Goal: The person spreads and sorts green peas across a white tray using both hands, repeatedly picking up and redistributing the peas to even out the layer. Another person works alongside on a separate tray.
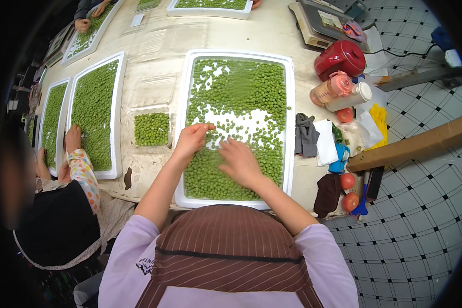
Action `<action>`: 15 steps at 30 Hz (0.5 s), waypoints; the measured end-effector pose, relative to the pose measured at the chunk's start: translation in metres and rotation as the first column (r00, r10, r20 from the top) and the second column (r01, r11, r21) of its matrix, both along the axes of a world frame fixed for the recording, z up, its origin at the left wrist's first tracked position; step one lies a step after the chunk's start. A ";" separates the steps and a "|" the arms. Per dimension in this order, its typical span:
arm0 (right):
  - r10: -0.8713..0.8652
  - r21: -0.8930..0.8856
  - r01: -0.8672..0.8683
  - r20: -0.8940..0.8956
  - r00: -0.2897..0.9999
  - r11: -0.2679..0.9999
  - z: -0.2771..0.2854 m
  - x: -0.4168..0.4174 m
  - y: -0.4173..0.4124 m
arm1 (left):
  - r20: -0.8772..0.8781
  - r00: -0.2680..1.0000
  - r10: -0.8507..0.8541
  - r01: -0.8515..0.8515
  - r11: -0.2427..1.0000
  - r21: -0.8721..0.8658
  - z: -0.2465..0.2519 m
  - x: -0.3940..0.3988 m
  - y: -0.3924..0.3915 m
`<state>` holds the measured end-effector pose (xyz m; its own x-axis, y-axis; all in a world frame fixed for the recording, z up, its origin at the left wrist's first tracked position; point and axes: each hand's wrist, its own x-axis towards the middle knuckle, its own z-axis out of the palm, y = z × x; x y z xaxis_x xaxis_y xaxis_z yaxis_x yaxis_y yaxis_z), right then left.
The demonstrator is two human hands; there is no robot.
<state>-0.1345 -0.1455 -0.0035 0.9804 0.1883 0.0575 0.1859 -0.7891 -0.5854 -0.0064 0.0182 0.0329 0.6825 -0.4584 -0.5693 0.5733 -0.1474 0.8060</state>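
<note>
In front of me lies a white foam tray with loose green peas spread over it. The peas are dense at the far and near ends, and white tray bottom shows through the middle. Over the tray's left part is my left hand, thumb and index finger drawn together; whether a pea is between them is hidden. My right hand, blurred by motion, hovers over or touches the near peas with its fingers apart. Left of the tray stands a clear plastic box filled with peas.
A co-worker's hand reaches into another pea tray on the left. Clear plastic boxes sit farther back. Along the right edge are a red kettle, bottles, grey cloth, tomatoes and a scale.
</note>
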 end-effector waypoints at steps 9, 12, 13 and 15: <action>-0.265 0.084 0.254 0.186 0.946 0.964 0.015 0.035 -0.035 | 0.552 0.600 -0.579 0.088 0.734 0.673 -0.019 -0.008 -0.021; -0.285 -0.100 0.304 0.167 0.944 0.947 0.005 0.061 -0.032 | 0.535 0.571 -0.623 0.151 0.720 0.677 -0.017 -0.018 -0.020; -0.257 -0.144 0.282 0.171 0.951 0.948 -0.003 0.062 -0.027 | 0.515 0.560 -0.649 0.178 0.702 0.690 -0.014 -0.020 -0.022; -0.198 -0.231 0.234 0.171 0.965 0.944 -0.016 0.061 -0.016 | 0.500 0.644 -0.579 0.180 0.750 0.636 -0.012 -0.020 -0.018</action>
